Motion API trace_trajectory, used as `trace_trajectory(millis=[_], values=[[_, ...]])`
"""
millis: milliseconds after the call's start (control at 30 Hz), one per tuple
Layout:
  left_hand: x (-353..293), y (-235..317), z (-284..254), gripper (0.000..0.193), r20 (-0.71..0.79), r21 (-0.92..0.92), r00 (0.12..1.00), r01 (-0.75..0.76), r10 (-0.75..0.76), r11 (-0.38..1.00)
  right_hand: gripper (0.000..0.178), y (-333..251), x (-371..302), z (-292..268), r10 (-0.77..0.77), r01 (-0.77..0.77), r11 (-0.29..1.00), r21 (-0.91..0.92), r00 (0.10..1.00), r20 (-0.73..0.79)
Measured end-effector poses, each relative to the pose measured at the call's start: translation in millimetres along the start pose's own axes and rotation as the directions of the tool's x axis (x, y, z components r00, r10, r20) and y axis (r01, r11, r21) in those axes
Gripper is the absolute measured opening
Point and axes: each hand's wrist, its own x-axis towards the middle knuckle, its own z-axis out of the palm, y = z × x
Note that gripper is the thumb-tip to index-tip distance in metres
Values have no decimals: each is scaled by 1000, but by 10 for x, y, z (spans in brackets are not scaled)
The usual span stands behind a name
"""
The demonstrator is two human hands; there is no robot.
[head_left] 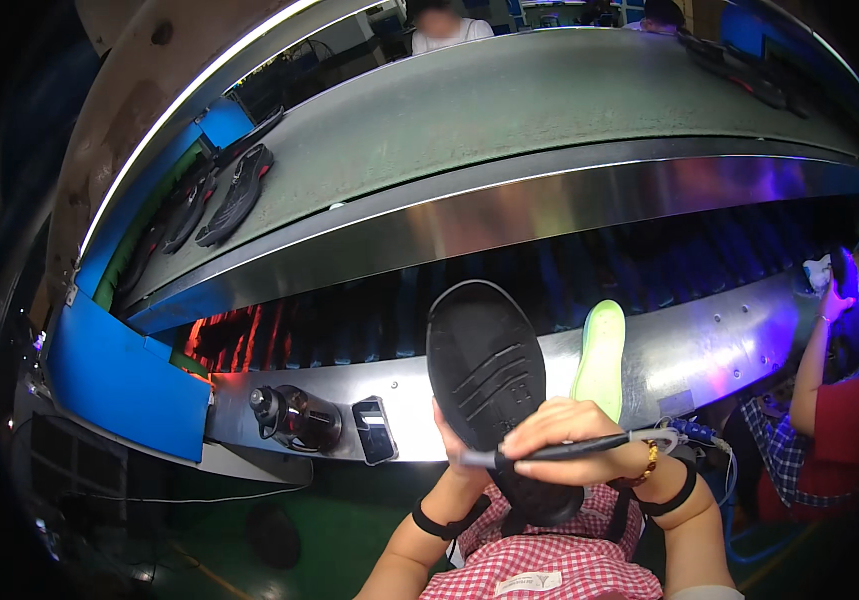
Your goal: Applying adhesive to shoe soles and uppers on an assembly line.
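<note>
A black shoe sole [479, 350] stands tilted up in front of me, its rounded broad end pointing away and its narrower end near my apron. My left hand [453, 440] grips its left edge, with most of the fingers hidden behind it. In my right hand [574, 425] is a dark pen-shaped tool [577, 448] with a grey tip, a cord trailing from its back end to the right. That tip points left, across the lower part of the sole; whether it touches, I cannot tell. A lime-green insole [602, 350] lies on the metal ledge just beyond my right hand.
The metal ledge [719, 345] also bears a phone [375, 430] and a dark drinking bottle [299, 420] at left. Behind runs a slatted channel [369, 320], glowing red at left. Beyond it, a green belt [509, 110] carries several soles [237, 195]. A co-worker [849, 420] sits at right.
</note>
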Motion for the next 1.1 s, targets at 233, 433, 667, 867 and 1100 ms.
trace_trajectory(millis=[233, 433, 667, 867, 1100], values=[[73, 67, 96, 92, 50, -205, 999, 26, -16, 978, 19, 44, -4, -52, 11, -19, 996, -87, 996, -91], [141, 166, 224, 108, 152, 115, 988, -1, -17, 993, 19, -41, -38, -101, 54, -82, 989, -120, 974, -222], [140, 261, 154, 110, 24, 24, 993, -119, 118, 993, 17, -39, -97, -16, -40, 39, 997, 60, 999, 18], [217, 382, 95, 106, 227, -99, 964, -117, 137, 988, 18, -67, -123, -67, -14, 19, 996, -85, 998, 60], [208, 474, 142, 103, 188, -33, 957, -219, 221, 975, 21, 69, -243, -112, 12, -12, 999, -46, 1000, 5]])
